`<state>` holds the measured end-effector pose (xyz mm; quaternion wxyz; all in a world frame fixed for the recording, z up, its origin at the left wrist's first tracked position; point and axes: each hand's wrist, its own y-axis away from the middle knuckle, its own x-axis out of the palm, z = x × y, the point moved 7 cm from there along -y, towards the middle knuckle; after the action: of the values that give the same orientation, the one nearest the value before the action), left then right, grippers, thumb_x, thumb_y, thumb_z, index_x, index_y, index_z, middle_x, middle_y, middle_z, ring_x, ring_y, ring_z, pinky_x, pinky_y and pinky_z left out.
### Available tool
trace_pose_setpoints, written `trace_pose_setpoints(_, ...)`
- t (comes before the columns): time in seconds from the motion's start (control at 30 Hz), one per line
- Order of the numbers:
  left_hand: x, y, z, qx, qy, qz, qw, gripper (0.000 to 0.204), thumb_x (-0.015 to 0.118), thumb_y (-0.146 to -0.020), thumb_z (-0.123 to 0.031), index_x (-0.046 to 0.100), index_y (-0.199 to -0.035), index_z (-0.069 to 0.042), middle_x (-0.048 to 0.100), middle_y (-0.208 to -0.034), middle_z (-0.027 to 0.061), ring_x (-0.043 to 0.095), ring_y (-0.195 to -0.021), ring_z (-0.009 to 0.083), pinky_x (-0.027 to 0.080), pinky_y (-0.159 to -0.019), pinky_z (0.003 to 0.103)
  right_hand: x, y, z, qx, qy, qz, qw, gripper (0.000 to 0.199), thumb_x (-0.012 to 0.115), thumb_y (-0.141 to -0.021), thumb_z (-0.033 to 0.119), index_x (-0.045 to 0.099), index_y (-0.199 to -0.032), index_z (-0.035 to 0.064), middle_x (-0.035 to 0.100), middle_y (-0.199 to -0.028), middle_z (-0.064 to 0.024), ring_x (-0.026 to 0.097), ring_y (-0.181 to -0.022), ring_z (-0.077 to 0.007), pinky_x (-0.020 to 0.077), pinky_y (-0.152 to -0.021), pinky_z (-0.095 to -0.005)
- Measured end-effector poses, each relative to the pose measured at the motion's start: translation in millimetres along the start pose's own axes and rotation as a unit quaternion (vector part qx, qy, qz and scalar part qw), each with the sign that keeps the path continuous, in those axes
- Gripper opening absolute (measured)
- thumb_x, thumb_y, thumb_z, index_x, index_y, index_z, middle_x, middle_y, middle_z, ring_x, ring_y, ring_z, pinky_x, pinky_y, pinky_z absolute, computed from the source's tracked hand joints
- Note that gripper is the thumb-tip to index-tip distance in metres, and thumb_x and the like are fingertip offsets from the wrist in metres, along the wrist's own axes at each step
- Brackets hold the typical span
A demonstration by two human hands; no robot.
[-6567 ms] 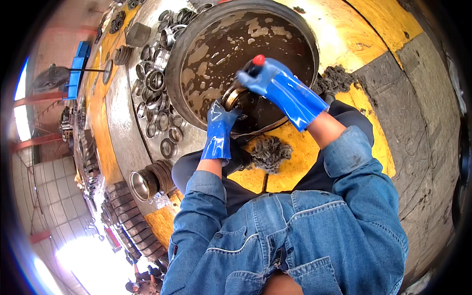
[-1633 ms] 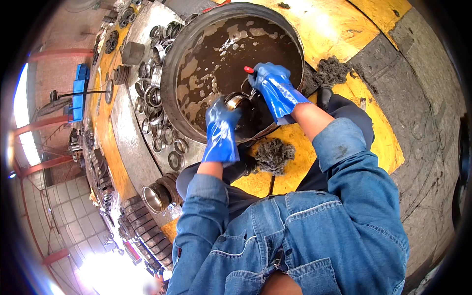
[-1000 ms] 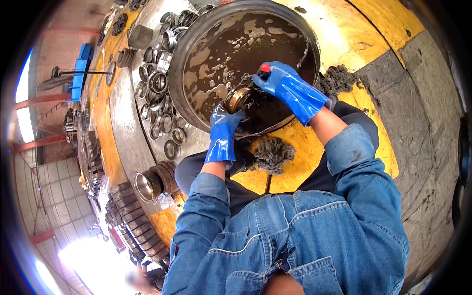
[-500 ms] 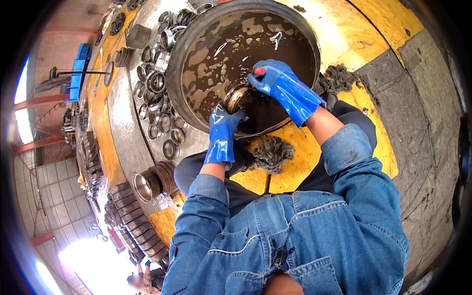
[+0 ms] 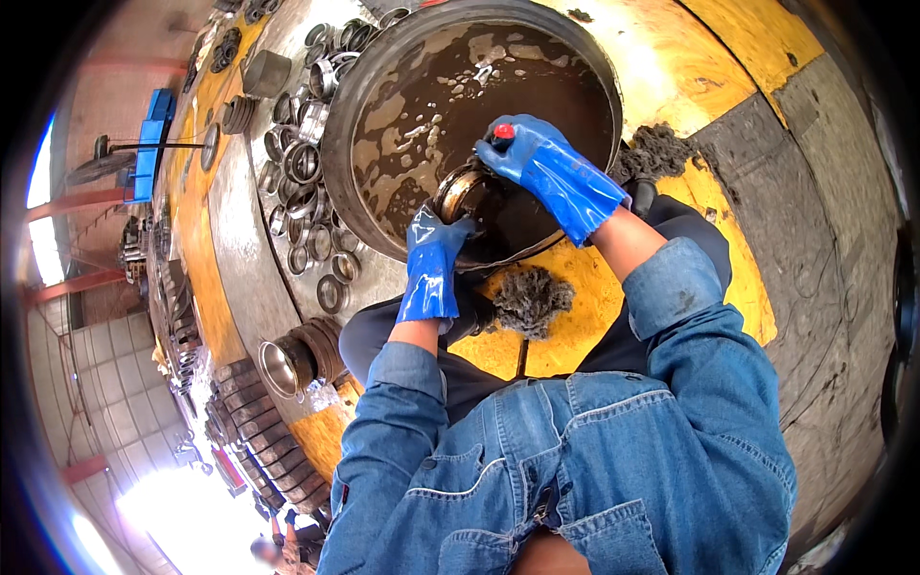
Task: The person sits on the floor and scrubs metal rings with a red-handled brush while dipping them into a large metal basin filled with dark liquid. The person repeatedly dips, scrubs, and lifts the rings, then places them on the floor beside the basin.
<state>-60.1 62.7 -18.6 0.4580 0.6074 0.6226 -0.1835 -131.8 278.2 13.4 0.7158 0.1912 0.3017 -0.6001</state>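
My left hand (image 5: pixel 433 240), in a blue rubber glove, grips a wet metal ring (image 5: pixel 448 199) at the near side of a wide round tub (image 5: pixel 341 144) of dark brown liquid. Just right of the ring, my gloved right hand (image 5: pixel 525 149) is closed around a tool with a red-and-black handle end (image 5: pixel 503 132). The tool's working end is hidden beneath the hand, so its kind does not show. It is close to the ring's upper right edge. Patches of pale foam float on the liquid.
Many metal rings (image 5: pixel 305 163) lie heaped left of the tub. A grey shaggy clump (image 5: pixel 533 302) is between my legs, and a dark fibrous clump (image 5: pixel 657 153) sits right of the tub. A shiny metal cup-shaped part (image 5: pixel 283 369) and stacked rings stand by my left knee.
My right hand has shifted slightly left with the tool, and the red handle end has tilted up. The ring has moved a little in my left hand. Foam on the liquid has drifted.
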Motion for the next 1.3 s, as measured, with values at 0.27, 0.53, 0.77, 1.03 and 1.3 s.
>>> trace_pose_setpoints(0.27, 26.1, -40.6, 54.3, 0.16, -0.072, 0.002, 0.984, 0.055, 0.084, -0.084, -0.034, 0.069, -0.128, -0.004, 0.076, -0.119, 0.0198, 0.072, -0.113, 0.0367, 0.057, -0.097, 0.043, 20.3, 33.4, 86.3, -0.184, -0.029, 0.016, 0.982, 0.029, 0.072, -0.092, 0.041, 0.079, -0.098, 0.0132, 0.076, -0.091, -0.0143, 0.074, -0.085, -0.0364, 0.0611, -0.079, -0.0446)
trace_pose_setpoints(0.53, -5.9, 2.2, -8.5, -0.014, -0.104, 0.0, 0.994, 0.066, 0.088, -0.075, -0.037, 0.069, -0.127, -0.001, 0.075, -0.12, 0.024, 0.072, -0.113, 0.0379, 0.056, -0.1, 0.045, 10.0, 18.5, -35.4, 0.212, -0.141, 0.022, 0.967, 0.04, 0.066, -0.093, 0.042, 0.078, -0.105, 0.0059, 0.074, -0.099, -0.0249, 0.072, -0.096, -0.0433, 0.0575, -0.088, -0.0477)
trace_pose_setpoints(0.77, 8.8, -19.1, -104.5, 0.12, -0.301, 0.039, 0.945, 0.046, 0.074, -0.083, -0.021, 0.07, -0.125, -0.004, 0.072, -0.124, 0.0267, 0.068, -0.118, 0.044, 0.054, -0.104, 0.047, 20.5, 23.1, -46.8, 0.262, -0.119, 0.037, 0.957, 0.038, 0.068, -0.092, 0.041, 0.079, -0.108, 0.0079, 0.075, -0.105, -0.0245, 0.071, -0.104, -0.0443, 0.0569, -0.092, -0.0484)
trace_pose_setpoints(1.03, -4.2, 1.9, -49.0, 0.089, -0.157, -0.025, 0.983, 0.061, 0.083, -0.078, -0.037, 0.069, -0.126, -0.002, 0.075, -0.117, 0.0233, 0.073, -0.108, 0.0391, 0.057, -0.098, 0.047, -18.7, 10.7, -47.6, 0.209, 0.045, -0.041, 0.976, 0.033, 0.07, -0.091, 0.046, 0.08, -0.099, 0.0157, 0.077, -0.097, -0.0166, 0.075, -0.094, -0.037, 0.0599, -0.083, -0.0474)
trace_pose_setpoints(1.3, 19.2, -15.2, 28.2, 0.095, -0.095, 0.006, 0.991, 0.063, 0.089, -0.076, -0.039, 0.072, -0.126, -0.004, 0.075, -0.12, 0.0222, 0.072, -0.113, 0.0393, 0.058, -0.094, 0.045, -4.3, 44.9, 86.9, -0.221, -0.084, -0.024, 0.971, 0.029, 0.075, -0.091, 0.041, 0.078, -0.093, 0.0125, 0.076, -0.092, -0.0138, 0.073, -0.088, -0.036, 0.0598, -0.078, -0.0458)
